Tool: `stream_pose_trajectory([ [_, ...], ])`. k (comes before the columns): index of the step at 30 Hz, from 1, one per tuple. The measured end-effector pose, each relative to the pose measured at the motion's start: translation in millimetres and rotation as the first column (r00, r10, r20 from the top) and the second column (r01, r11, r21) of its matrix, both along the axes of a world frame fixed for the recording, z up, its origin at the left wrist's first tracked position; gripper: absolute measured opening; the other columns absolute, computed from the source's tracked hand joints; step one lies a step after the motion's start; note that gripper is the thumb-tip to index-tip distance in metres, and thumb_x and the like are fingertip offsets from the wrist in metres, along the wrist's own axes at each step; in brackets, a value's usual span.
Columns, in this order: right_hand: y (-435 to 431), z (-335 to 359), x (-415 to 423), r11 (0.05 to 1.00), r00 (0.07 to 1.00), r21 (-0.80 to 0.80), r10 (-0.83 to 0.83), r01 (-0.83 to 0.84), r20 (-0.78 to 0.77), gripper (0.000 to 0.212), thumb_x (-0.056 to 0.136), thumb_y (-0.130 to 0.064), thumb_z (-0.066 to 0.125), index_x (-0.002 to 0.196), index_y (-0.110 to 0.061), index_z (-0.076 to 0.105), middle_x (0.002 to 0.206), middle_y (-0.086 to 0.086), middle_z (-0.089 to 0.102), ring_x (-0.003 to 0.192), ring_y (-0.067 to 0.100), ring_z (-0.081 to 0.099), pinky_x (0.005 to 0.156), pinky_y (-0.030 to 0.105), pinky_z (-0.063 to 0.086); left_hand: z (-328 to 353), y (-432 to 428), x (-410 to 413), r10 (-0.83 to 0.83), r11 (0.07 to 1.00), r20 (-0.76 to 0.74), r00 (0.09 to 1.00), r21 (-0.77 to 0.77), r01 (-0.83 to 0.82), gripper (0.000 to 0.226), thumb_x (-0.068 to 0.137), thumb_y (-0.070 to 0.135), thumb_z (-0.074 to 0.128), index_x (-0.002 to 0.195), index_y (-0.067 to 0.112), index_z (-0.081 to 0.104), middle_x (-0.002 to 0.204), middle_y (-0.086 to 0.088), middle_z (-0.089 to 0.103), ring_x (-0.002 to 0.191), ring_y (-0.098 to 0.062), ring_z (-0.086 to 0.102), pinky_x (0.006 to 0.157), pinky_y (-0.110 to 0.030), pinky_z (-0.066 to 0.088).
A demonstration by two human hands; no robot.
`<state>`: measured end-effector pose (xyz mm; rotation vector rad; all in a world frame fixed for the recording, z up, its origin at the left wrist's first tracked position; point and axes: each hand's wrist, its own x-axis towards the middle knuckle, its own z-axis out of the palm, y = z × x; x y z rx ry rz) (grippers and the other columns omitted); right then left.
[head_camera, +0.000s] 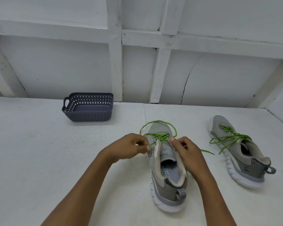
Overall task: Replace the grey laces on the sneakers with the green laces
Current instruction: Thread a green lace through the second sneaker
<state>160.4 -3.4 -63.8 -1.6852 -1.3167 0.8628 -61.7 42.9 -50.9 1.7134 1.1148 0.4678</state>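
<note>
A grey sneaker (pixel 167 176) stands upright in front of me, heel toward me, threaded with a green lace (pixel 160 137) that loops out over its toe. My left hand (pixel 131 147) pinches the lace at the sneaker's left eyelets. My right hand (pixel 185 149) pinches the lace on the right side, by the tongue. A loose lace end (pixel 207 151) trails on the table to the right. A second grey sneaker (pixel 245 160) lies tilted at the right, with a green lace (pixel 230 138) in it and ends hanging loose.
A dark grey plastic basket (pixel 88 116) sits at the back left of the white table (pixel 39 152), near the white panelled wall (pixel 72 66). No grey laces are visible.
</note>
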Motion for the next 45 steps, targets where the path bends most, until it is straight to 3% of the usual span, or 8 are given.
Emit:
stream_pose_trajectory([
  [4,-0.4,0.7,-0.4,1.0,1.0,0.004,-0.002,0.002,-0.024,0.03,0.09,-0.045,0.061,0.074,-0.02,0.056,0.071,-0.009,0.057,0.066,0.006,0.05,0.067,0.028,0.039,16.6,2.7,-2.6,0.271,0.962,0.588,0.762,-0.151,-0.226,0.02,0.099,0.01,0.05,0.081,0.01,0.057,0.089,-0.005,0.071,0.087,-0.017,0.067,0.083,-0.032,0.054],
  [6,0.7,-1.7,0.4,1.0,1.0,0.001,-0.007,0.007,-0.017,0.03,0.093,-0.042,0.059,0.072,-0.021,0.054,0.07,-0.009,0.056,0.067,0.008,0.049,0.066,0.029,0.038,22.9,6.6,-5.0,0.404,0.914,0.756,0.515,-0.358,-0.191,0.024,0.102,0.012,0.043,0.078,0.012,0.048,0.073,-0.01,0.058,0.061,-0.02,0.058,0.064,-0.034,0.055],
  [12,5.2,-1.0,-1.1,1.0,1.0,-0.024,-0.014,0.014,0.007,0.03,0.095,-0.034,0.054,0.071,-0.017,0.047,0.069,-0.004,0.049,0.067,0.013,0.044,0.065,0.033,0.034,-2.9,5.9,-2.5,0.117,0.99,-0.019,0.993,-0.082,-0.118,0.027,0.091,0.04,0.068,0.094,0.015,0.059,0.073,0.003,0.056,0.048,-0.008,0.037,0.043,-0.022,0.032],
  [16,5.4,-0.5,1.0,0.999,1.0,-0.02,-0.027,0.027,0.01,0.027,0.095,-0.03,0.053,0.072,-0.015,0.051,0.072,-0.002,0.053,0.071,0.013,0.047,0.067,0.033,0.036,-1.0,3.4,3.3,-0.044,0.998,0.146,0.988,0.046,0.038,0.012,0.094,0.029,0.066,0.085,0.022,0.069,0.072,0.005,0.059,0.061,-0.013,0.048,0.058,-0.032,0.037],
  [21,5.6,-3.4,0.8,0.999,0.999,-0.003,-0.032,0.032,-0.012,0.029,0.097,-0.025,0.05,0.069,-0.016,0.046,0.07,-0.002,0.052,0.072,0.015,0.046,0.068,0.034,0.036,23.7,13.8,-5.3,0.25,0.968,0.83,0.498,-0.228,-0.104,0.016,0.091,0.023,0.053,0.08,0.013,0.047,0.072,-0.011,0.056,0.073,-0.029,0.062,0.078,-0.043,0.056],
  [28,8.5,-0.3,1.6,1.0,1.0,-0.025,-0.002,0.001,-0.009,0.025,0.097,-0.023,0.047,0.074,-0.014,0.051,0.076,-0.001,0.055,0.074,0.014,0.048,0.068,0.032,0.037,0.6,14.5,-7.1,0.178,0.967,0.01,0.984,-0.186,-0.173,0.03,0.093,0.04,0.066,0.089,0.012,0.053,0.066,-0.001,0.047,0.047,-0.01,0.031,0.043,-0.021,0.025],
  [38,24.4,6.8,22.9,0.978,0.987,-0.152,0.134,-0.146,-0.086,0.023,0.089,-0.027,0.052,0.076,-0.008,0.054,0.07,-0.005,0.051,0.067,0.014,0.043,0.065,0.032,0.036,9.9,16.9,-7.4,-0.143,0.972,-0.147,0.979,-0.207,0.111,0.02,0.092,0.026,0.068,0.073,0.02,0.07,0.061,-0.002,0.045,0.055,-0.017,0.034,0.05,-0.026,0.03],
  [45,42.9,13.2,40.5,0.92,0.944,-0.216,0.306,-0.326,-0.121,0.018,0.094,-0.024,0.06,0.083,-0.012,0.065,0.067,-0.01,0.066,0.065,0.009,0.057,0.059,0.022,0.042,3.8,24.2,-7.8,0.229,0.971,-0.186,0.955,-0.03,-0.239,0.031,0.092,0.043,0.066,0.089,0.012,0.061,0.084,-0.002,0.07,0.069,-0.016,0.065,0.067,-0.032,0.055],
])
